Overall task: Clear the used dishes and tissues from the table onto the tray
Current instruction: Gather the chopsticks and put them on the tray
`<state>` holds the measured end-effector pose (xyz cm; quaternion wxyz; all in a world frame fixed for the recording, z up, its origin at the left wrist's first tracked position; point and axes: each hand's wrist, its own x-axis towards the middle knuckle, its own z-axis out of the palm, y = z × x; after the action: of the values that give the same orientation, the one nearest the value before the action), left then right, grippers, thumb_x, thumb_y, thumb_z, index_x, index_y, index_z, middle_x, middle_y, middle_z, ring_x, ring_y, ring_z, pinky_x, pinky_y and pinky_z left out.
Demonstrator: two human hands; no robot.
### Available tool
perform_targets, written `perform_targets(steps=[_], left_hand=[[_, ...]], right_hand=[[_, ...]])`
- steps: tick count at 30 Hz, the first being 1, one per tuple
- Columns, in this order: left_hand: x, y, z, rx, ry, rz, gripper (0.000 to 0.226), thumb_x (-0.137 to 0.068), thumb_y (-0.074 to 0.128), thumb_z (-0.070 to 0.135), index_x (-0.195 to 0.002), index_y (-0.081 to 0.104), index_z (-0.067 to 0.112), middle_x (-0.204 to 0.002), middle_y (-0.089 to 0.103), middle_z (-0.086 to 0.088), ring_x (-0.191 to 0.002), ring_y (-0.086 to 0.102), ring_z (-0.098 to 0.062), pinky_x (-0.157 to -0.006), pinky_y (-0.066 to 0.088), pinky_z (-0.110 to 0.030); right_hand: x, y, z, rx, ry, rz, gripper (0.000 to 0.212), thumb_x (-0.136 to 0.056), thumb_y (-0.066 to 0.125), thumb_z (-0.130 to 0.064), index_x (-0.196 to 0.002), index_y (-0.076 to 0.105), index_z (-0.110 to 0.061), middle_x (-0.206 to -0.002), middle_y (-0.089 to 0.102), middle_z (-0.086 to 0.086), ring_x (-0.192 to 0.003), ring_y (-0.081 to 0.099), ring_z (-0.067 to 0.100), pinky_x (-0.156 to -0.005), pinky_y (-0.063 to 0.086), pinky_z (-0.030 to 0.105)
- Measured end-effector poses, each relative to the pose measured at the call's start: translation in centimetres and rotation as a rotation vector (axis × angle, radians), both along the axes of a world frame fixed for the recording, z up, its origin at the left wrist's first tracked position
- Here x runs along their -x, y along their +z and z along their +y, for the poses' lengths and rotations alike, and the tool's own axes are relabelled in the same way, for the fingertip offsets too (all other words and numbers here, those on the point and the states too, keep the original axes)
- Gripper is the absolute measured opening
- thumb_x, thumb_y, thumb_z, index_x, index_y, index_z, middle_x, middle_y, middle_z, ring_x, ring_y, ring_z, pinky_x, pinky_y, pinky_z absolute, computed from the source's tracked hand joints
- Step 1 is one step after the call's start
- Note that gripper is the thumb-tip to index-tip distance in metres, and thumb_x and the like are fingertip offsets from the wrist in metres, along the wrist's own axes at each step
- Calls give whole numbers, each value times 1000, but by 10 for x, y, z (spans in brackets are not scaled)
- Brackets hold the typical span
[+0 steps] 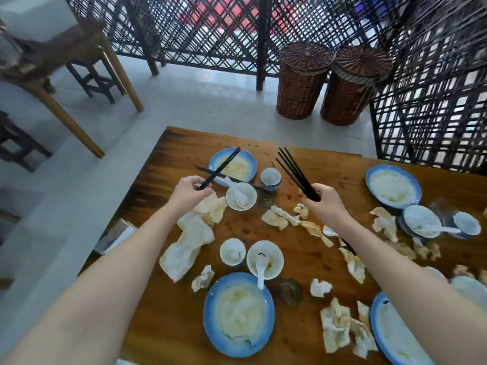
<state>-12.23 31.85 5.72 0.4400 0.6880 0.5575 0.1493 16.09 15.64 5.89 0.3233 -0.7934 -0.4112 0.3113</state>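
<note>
Nearest the body, well short of either set of fingers, sit a blue-rimmed plate (238, 314) smeared with pale leftovers, a white bowl (264, 259) with a spoon in it, a small cup (232, 252), a clear glass (290, 291) and crumpled tissues (340, 325); none of it is gathered yet. Farther out, the left hand (188, 191) pinches what looks like a pair of black chopsticks (221, 165) by the near ends, its fingers (198, 180) curled round them and the tips slanting over the far plate (247, 156). Just right of those fingers is a second bowl (232, 200) holding a spoon, and a dark stick (204, 169) lies crosswise just beyond them. The right hand (326, 201) is closed round a bundle (295, 172) of more chopsticks, fingers (322, 189) wrapped at the lower end, tips fanning away. I judge the step to be collecting chopsticks, early in the clearing, since every dish sits on the worktop (303, 248). The next move likely calls for joining the left pair to the bundle, or lifting the crosswise stick without knocking the bowl beside it. The tray is nowhere in view, so where things must go cannot be told. Right of the right fingers another plate (394, 185) and some bowls blur, the dishes at the lower right edge are cut off, and the right forearm covers some tissues.
</note>
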Motion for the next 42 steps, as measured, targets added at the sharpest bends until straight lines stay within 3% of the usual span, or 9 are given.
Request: perform_targets(steps=[4, 8, 11, 17, 20, 23, 28, 33, 42], left_hand=[[-4, -11, 32, -27, -94, -7, 4, -85, 70, 24, -86, 67, 26, -86, 64, 8, -83, 57, -6, -68, 45, -25], [-23, -26, 70, -44, -176, 15, 5, -84, 70, 23, -88, 68, 25, -86, 67, 5, -83, 61, -11, -63, 48, -24], [-38, -42, 93, -42, -206, 99, 16, -84, 69, 26, -99, 69, 19, -88, 67, -2, -81, 64, -19, -68, 57, -36], [-62, -76, 127, -101, -302, 202, 27, -83, 71, 26, -108, 68, 15, -92, 63, -1, -70, 58, -11, -54, 45, -23], [-70, -86, 137, -126, -395, 307, 31, -79, 73, 26, -109, 69, 18, -97, 64, 0, -77, 62, -19, -66, 55, -36], [-78, -97, 145, -117, -486, 377, 37, -76, 78, 26, -112, 69, 21, -106, 64, -1, -89, 59, -19, -73, 55, -38], [-86, -110, 143, -78, -578, 426, 37, -77, 78, 22, -112, 67, 22, -94, 61, 5, -83, 59, -16, -62, 50, -30], [-89, -111, 142, -92, -580, 458, 10, -78, 75, 27, -77, 68, 35, -73, 66, 10, -71, 61, -14, -53, 47, -27], [-67, -87, 147, -183, -559, 456, 10, -78, 78, 22, -86, 72, 23, -77, 58, 6, -70, 54, -14, -57, 46, -29]], right_hand=[[8, -4, 3, 24, -65, 6, 35, -89, 63, -12, -123, 59, -9, -94, 58, -2, -82, 53, 13, -53, 36, 11], [0, -8, 3, 47, -129, 25, 22, -89, 63, -13, -112, 61, -15, -89, 62, -1, -72, 55, 8, -51, 37, 13], [-9, -12, 3, 60, -173, 39, 14, -89, 64, -14, -102, 62, -19, -94, 65, 4, -81, 60, 16, -60, 46, 24], [-20, -29, 9, 96, -216, 48, 14, -88, 65, -16, -98, 62, -26, -89, 64, -9, -81, 60, 8, -58, 42, 18], [-24, -39, 8, 117, -232, 50, 16, -88, 65, -17, -98, 61, -29, -89, 63, -14, -81, 59, 4, -59, 40, 16], [-30, -47, 5, 158, -252, 38, 18, -88, 66, -16, -99, 61, -30, -89, 61, -17, -82, 58, 1, -59, 39, 15], [-39, -54, -1, 160, -263, 43, 19, -88, 66, -14, -96, 61, -30, -89, 64, -12, -83, 59, 4, -60, 42, 18], [-44, -55, -5, 144, -255, 42, 22, -87, 66, -12, -91, 60, -34, -89, 65, -11, -84, 60, 4, -64, 44, 20], [-45, -47, -7, 149, -240, 35, 13, -88, 65, -11, -95, 64, -22, -88, 66, -1, -81, 62, 15, -62, 47, 24]])
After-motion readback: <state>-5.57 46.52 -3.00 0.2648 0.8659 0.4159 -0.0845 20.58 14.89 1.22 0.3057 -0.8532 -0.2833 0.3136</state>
